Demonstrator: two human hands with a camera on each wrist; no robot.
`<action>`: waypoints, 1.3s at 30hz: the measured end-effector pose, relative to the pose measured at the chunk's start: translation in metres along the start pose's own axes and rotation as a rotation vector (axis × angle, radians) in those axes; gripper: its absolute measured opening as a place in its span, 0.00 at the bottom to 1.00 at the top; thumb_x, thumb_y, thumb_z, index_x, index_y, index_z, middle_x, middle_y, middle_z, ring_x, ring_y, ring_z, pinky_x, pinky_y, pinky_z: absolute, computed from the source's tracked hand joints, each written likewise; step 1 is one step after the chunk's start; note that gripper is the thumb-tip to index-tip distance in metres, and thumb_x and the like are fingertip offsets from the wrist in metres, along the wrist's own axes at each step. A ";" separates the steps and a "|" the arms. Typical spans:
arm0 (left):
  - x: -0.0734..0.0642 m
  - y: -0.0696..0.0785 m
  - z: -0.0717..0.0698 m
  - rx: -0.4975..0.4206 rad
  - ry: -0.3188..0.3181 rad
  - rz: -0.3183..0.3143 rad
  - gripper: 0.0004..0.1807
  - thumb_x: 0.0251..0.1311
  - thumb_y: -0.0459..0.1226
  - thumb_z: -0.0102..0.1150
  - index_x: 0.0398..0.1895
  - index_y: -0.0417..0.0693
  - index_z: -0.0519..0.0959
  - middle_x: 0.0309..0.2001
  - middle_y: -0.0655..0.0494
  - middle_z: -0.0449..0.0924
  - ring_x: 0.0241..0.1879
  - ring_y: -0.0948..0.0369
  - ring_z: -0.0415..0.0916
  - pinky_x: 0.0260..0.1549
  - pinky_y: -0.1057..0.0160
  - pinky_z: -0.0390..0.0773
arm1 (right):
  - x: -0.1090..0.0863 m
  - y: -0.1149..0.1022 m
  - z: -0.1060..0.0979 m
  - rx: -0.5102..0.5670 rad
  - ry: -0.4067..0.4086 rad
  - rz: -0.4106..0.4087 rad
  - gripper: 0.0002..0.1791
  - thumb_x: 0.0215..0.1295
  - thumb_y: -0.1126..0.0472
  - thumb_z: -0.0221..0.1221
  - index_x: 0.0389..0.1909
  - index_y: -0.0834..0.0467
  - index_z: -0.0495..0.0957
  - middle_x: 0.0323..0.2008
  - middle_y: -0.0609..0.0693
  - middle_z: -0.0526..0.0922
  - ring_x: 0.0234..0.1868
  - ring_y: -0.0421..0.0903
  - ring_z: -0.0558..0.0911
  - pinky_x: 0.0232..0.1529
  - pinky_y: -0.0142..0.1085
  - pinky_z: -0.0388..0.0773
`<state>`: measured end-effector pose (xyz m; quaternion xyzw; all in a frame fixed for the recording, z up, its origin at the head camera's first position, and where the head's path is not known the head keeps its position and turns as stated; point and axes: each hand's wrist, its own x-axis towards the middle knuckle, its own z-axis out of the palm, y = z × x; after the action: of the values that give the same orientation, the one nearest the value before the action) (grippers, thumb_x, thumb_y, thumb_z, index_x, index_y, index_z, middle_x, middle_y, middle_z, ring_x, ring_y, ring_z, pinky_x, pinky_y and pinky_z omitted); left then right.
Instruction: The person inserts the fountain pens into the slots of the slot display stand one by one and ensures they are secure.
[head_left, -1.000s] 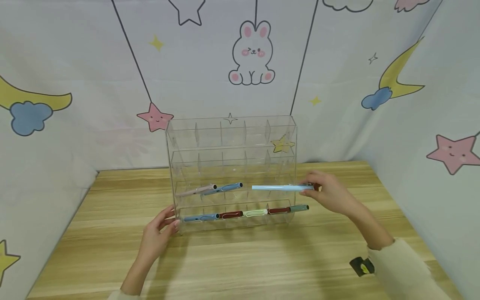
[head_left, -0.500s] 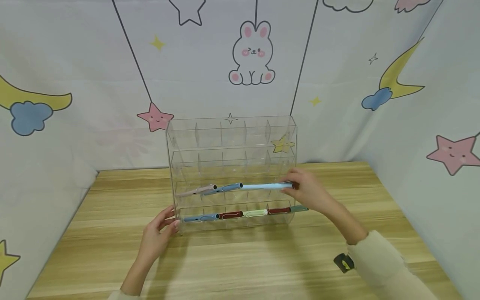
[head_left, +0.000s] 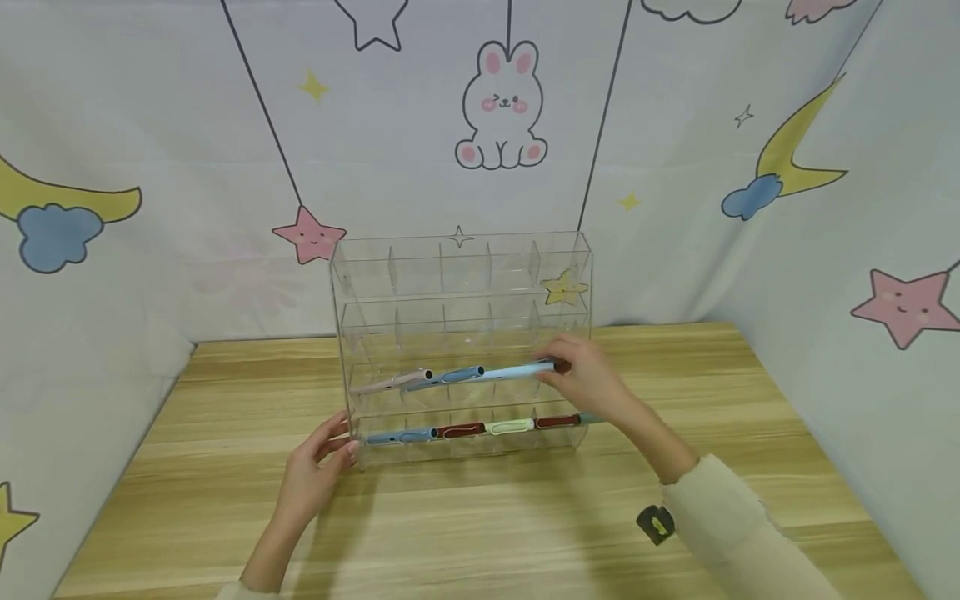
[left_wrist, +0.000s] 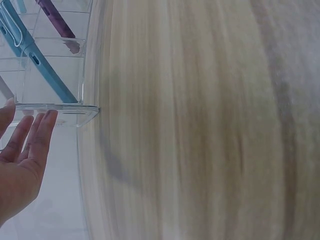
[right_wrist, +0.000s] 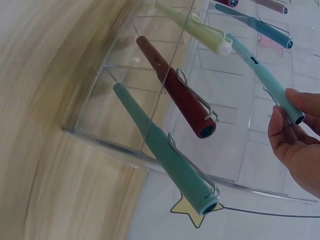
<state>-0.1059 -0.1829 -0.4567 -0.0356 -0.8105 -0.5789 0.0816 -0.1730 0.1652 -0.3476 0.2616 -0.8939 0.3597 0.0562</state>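
A clear acrylic pen rack [head_left: 465,298] with stepped tiers stands on the table. My right hand [head_left: 588,387] pinches a light blue pen [head_left: 517,371] by its capped end, thumb against fingers near the clip. That pen slants into the second tier from the bottom, beside a blue pen [head_left: 450,377] and a pinkish-beige pen [head_left: 390,382]. Along the bottom tier lie a blue pen [head_left: 397,437], two dark red pens [right_wrist: 187,102], a pale green pen [head_left: 512,426] and a green pen [right_wrist: 170,152]. My left hand [head_left: 315,471] touches the rack's left side panel with extended fingers.
The wood-grain table [head_left: 465,533] extends in front of the rack and to both sides. A white cloth backdrop [head_left: 405,150] with printed stars, moons and a rabbit encloses it. A small black piece with a yellow mark [head_left: 656,525] hangs by the right sleeve.
My right hand has moved left with the light blue pen, from beside the rack's right edge to over the second tier. The pen now tilts, far end lower. My left hand stays put.
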 end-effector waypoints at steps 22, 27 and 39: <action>0.000 -0.001 0.001 0.015 0.003 -0.014 0.24 0.58 0.26 0.55 0.59 0.34 0.67 0.50 0.34 0.72 0.42 0.66 0.74 0.34 0.68 0.81 | 0.006 0.001 0.020 0.128 0.044 0.013 0.11 0.58 0.67 0.60 0.41 0.67 0.78 0.33 0.53 0.79 0.33 0.46 0.77 0.34 0.33 0.79; 0.000 -0.001 0.001 0.009 0.005 -0.018 0.24 0.58 0.26 0.55 0.59 0.33 0.67 0.50 0.33 0.72 0.44 0.57 0.75 0.34 0.68 0.81 | 0.005 0.002 0.016 0.114 0.058 0.080 0.09 0.61 0.60 0.59 0.36 0.63 0.79 0.28 0.48 0.78 0.30 0.43 0.74 0.30 0.33 0.76; 0.000 -0.001 0.001 0.015 0.009 -0.001 0.24 0.58 0.25 0.55 0.59 0.32 0.67 0.50 0.33 0.72 0.45 0.48 0.74 0.34 0.69 0.80 | 0.003 0.005 0.014 0.063 0.036 0.080 0.13 0.63 0.57 0.56 0.26 0.62 0.81 0.22 0.47 0.77 0.23 0.41 0.70 0.25 0.32 0.71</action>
<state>-0.1060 -0.1819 -0.4583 -0.0320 -0.8145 -0.5730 0.0853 -0.1774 0.1577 -0.3598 0.2207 -0.8907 0.3943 0.0495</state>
